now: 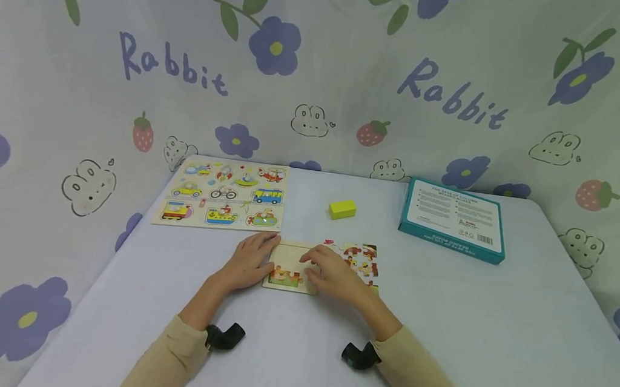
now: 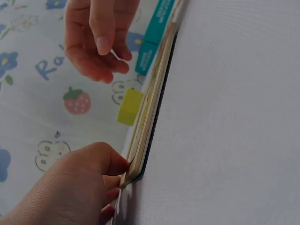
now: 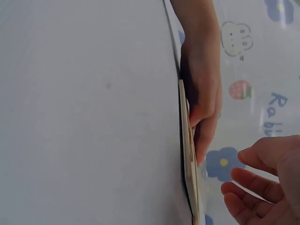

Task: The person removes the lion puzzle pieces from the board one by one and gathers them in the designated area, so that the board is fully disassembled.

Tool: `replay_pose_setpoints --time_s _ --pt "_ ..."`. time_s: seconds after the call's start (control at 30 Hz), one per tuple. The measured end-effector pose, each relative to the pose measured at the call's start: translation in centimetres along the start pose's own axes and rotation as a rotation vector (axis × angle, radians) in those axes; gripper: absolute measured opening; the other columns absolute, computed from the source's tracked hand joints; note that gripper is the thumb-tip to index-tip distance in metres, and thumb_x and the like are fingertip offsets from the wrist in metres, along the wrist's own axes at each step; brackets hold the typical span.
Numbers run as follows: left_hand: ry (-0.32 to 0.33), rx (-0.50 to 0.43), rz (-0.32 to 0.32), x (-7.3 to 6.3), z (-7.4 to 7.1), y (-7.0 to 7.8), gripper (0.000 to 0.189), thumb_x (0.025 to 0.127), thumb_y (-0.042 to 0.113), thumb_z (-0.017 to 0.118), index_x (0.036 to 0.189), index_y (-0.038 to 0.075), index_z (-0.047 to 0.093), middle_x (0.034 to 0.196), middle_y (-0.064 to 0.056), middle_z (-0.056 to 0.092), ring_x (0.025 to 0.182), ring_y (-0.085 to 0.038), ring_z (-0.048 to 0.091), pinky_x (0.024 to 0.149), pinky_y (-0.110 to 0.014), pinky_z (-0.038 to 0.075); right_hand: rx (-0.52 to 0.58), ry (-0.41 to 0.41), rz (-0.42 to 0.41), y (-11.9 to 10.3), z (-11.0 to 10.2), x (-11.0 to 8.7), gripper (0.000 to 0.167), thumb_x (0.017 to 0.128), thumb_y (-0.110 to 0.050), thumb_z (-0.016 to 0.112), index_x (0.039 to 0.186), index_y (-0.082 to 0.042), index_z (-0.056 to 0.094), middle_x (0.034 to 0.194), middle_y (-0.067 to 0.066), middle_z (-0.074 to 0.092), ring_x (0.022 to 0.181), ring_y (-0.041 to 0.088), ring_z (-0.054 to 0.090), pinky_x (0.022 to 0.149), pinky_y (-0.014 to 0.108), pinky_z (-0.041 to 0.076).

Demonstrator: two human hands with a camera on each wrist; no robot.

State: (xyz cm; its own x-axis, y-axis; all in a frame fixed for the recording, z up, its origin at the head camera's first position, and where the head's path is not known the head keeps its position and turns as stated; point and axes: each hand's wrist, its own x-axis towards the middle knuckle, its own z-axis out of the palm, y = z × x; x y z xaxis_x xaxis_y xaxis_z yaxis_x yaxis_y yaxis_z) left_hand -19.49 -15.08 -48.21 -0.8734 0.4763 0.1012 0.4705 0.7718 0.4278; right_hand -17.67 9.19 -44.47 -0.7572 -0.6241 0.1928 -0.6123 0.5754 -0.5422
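Observation:
A small wooden jigsaw board (image 1: 291, 251) lies on the table, with joined picture pieces (image 1: 284, 277) in its lower left part showing an orange animal on green. My left hand (image 1: 250, 262) holds the board's left edge, its thumb on the frame and its fingers by the far corner. Over the board's right side hovers my right hand (image 1: 336, 274), thumb and fingers apart and loosely bent; in the right wrist view nothing shows between its fingers (image 3: 255, 176). Loose jigsaw pieces (image 1: 368, 266) lie just right of the board, partly hidden by that hand.
A vehicle puzzle board (image 1: 225, 193) lies at the back left. Behind the loose pieces sits a yellow block (image 1: 343, 209). The teal and white box (image 1: 452, 220) rests at the back right. A patterned cloth (image 1: 320, 67) hangs behind the table.

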Motion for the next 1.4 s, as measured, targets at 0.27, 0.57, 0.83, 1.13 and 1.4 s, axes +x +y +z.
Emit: replay_pose_setpoints --time_s 0.27,0.57,0.83,1.13,1.4 --pt "-0.011 -0.009 0.0 0.0 0.2 0.0 0.061 0.085 0.022 0.051 0.141 0.006 0.034 0.145 -0.01 0.028 0.133 -0.031 0.02 0.105 -0.052 0.014 -0.026 -0.042 -0.04 -0.4 2.6 0.6 0.023 0.088 -0.012 0.06 0.11 -0.004 0.062 0.099 0.003 0.056 0.084 0.01 0.05 0.072 0.023 0.045" --pt "-0.013 -0.009 0.001 0.1 0.1 0.3 0.062 0.084 0.021 0.05 0.141 0.006 0.035 0.145 -0.011 0.029 0.133 -0.031 0.021 0.105 -0.052 0.014 -0.097 0.091 -0.146 0.2 4.2 -0.2 0.02 0.087 -0.011 0.06 0.105 -0.004 0.066 0.089 0.002 0.05 0.075 0.009 0.044 0.064 0.02 0.04" --pt "-0.007 -0.004 0.001 0.2 0.2 0.2 0.063 0.082 0.023 0.05 0.141 0.005 0.035 0.145 -0.011 0.028 0.132 -0.032 0.021 0.104 -0.053 0.015 -0.105 0.114 -0.149 0.2 4.4 -0.3 0.02 0.087 -0.012 0.061 0.105 -0.004 0.065 0.092 0.003 0.05 0.079 0.01 0.044 0.066 0.021 0.041" --pt "-0.005 -0.01 0.005 0.0 -0.3 0.1 0.063 0.083 0.023 0.05 0.141 0.005 0.035 0.145 -0.012 0.028 0.132 -0.032 0.021 0.104 -0.052 0.014 -0.069 0.114 -0.161 0.4 4.8 0.0 0.02 0.088 -0.012 0.061 0.106 -0.005 0.062 0.097 0.005 0.046 0.082 0.011 0.043 0.069 0.022 0.041" --pt "-0.016 -0.025 -0.002 0.0 -0.4 0.0 0.064 0.082 0.023 0.051 0.141 0.006 0.035 0.145 -0.011 0.028 0.133 -0.031 0.02 0.105 -0.052 0.014 -0.023 0.079 -0.134 0.4 4.7 0.0 0.022 0.087 -0.011 0.063 0.108 -0.006 0.058 0.098 0.002 0.05 0.082 0.009 0.045 0.07 0.022 0.042"
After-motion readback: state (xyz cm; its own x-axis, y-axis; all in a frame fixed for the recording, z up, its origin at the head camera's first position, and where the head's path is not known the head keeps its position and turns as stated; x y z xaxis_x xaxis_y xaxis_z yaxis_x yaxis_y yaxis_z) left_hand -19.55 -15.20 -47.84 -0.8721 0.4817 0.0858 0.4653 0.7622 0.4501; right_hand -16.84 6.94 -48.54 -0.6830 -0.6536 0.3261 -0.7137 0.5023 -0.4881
